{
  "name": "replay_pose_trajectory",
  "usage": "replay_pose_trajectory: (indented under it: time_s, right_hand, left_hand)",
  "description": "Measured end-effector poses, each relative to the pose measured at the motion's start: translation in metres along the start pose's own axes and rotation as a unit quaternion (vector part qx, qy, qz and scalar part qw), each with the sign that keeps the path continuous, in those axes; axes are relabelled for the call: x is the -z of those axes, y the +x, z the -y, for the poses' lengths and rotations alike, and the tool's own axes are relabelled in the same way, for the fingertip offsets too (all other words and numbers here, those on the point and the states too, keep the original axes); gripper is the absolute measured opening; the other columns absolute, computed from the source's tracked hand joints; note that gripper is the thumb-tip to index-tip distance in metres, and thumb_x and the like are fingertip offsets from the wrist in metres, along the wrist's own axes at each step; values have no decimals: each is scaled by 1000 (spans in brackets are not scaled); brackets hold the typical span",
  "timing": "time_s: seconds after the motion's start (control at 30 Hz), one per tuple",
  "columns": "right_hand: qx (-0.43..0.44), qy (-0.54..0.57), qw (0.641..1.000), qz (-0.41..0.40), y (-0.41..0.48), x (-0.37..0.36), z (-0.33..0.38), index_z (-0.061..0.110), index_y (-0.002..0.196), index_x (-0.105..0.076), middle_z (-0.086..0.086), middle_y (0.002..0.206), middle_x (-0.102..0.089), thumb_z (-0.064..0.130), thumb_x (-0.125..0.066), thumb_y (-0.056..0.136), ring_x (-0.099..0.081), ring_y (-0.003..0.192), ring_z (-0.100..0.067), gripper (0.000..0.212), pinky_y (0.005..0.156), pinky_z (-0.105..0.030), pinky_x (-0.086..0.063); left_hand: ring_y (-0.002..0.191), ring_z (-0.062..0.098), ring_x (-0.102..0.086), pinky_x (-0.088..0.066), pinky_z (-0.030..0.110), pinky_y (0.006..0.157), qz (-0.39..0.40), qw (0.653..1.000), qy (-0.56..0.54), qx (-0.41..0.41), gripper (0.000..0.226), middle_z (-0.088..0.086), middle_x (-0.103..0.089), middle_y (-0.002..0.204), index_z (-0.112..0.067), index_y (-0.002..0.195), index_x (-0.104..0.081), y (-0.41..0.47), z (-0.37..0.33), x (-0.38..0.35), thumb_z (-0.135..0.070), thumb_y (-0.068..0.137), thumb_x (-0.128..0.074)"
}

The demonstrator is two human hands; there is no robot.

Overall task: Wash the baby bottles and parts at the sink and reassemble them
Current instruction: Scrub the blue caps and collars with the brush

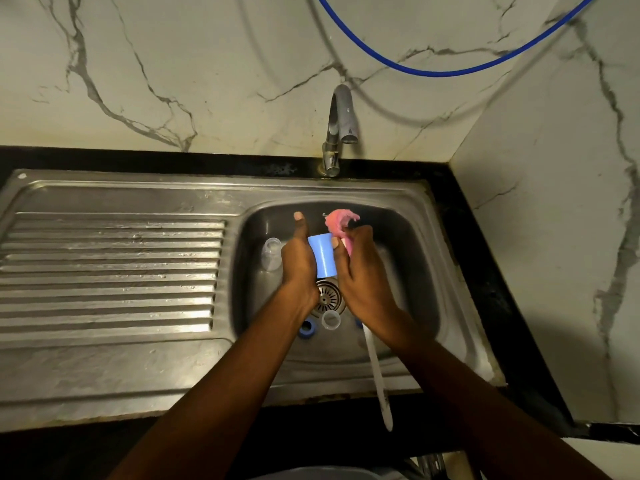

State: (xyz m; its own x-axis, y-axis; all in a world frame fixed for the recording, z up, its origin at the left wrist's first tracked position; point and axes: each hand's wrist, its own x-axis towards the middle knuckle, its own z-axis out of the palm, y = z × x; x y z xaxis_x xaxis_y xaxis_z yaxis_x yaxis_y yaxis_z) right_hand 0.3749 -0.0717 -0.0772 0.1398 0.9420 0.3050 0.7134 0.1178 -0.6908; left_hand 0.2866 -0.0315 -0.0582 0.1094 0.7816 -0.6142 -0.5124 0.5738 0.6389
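Grip on cap (322,254): left hand (298,261) curls round its left side, thumb raised, above the drain (327,296), long axis running near-to-far. Against its right side, the right hand (360,271) pinches a sponge (341,221) just past the far end, likely best placed to scrub. A bottle (271,252) lies left of the left hand.

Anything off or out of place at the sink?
Nothing broken or spilled. Small parts, a blue ring and clear cap, lie loose beside the drain in the sink. A blue hose droops across the wall above the tap.
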Motion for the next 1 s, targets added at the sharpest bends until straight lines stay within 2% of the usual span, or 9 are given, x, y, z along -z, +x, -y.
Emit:
replay_pose_trajectory:
  time_s: [0.1, 0.13, 0.23, 0.33, 0.47, 0.63, 0.73, 0.83, 1.0]
  right_hand:
    - [-53, -16, 998, -37, 0, -5, -10, 15, 106, -44, -4, 94, -53, 49, -31, 97, -55, 82, -18, 38, 72, -37, -49]
    - [-73, -24, 996, -37, 1, -5, -12, 14, 107, -45, -3, 95, -54, 51, -30, 96, -56, 84, -17, 41, 73, -38, -50]
    - [-71, -20, 997, -36, -1, -7, -14, 15, 106, -44, -1, 93, -52, 50, -30, 96, -54, 81, -13, 39, 68, -25, -44]
    - [-58, 28, 997, -36, 0, -2, -12, 21, 103, -40, 7, 86, -50, 31, -43, 102, -51, 72, -2, 11, 66, -13, -39]
    - [-191, 195, 961, -49, 12, 15, -10, 22, 98, -45, 7, 75, -53, 35, -50, 100, -51, 59, 1, 14, 58, -19, -44]
    - [-263, 345, 901, 11, 14, 28, -6, 10, 101, -50, 6, 65, -55, 28, -44, 103, -48, 53, -5, 18, 47, -16, -39]
    - [-198, 247, 944, 96, 10, 20, 7, 7, 113, -49, -4, 86, -56, 23, -41, 104, -51, 70, -8, 20, 56, -11, -40]
    - [-88, 103, 982, 136, 9, 12, 13, 0, 115, -45, -13, 97, -53, 13, -41, 103, -52, 87, -15, 18, 68, -13, -38]
    - [10, 18, 991, 130, -3, 8, 16, 2, 114, -45, -3, 97, -48, 13, -44, 101, -47, 78, -5, 17, 63, -9, -35]
  left_hand:
    - [94, 30, -69, -57, 38, 86, 1, 999, 48, -2, 73, 17, -70, 96, -8, 95, -67, -4, 5, 1, -73, 91, -35]
    - [96, 28, -70, -57, 39, 87, 15, 998, 50, 17, 79, 15, -72, 100, -8, 102, -68, -6, 6, 3, -77, 89, -32]
    - [83, 21, -73, -56, 34, 74, 63, 996, 59, 34, 79, 11, -75, 93, -11, 110, -69, -14, 10, 10, -75, 90, -28]
    - [62, 15, -71, -56, 28, 64, 108, 992, 58, 23, 65, 6, -73, 72, -13, 91, -66, -12, 13, 14, -64, 98, -27]
    - [52, 19, -55, -50, 26, 49, 83, 992, 91, -8, 61, 9, -56, 61, -7, 85, -58, -9, 3, 23, -64, 95, -38]
    - [53, 23, -59, -48, 25, 43, 13, 993, 104, -45, 60, 15, -62, 68, -7, 88, -60, 8, 7, 35, -64, 91, -47]
    - [60, 22, -61, -42, 25, 44, -55, 988, 129, -68, 50, 12, -65, 74, -12, 75, -60, 13, 12, 29, -53, 99, -46]
    - [60, 17, -57, -38, 21, 42, -80, 982, 159, -65, 37, 12, -68, 83, -9, 91, -66, 15, 19, 24, -36, 101, -44]
    - [49, 16, -52, -34, 18, 37, -94, 986, 117, -74, 31, 7, -60, 65, -10, 71, -59, 10, 20, 26, -17, 96, -42]
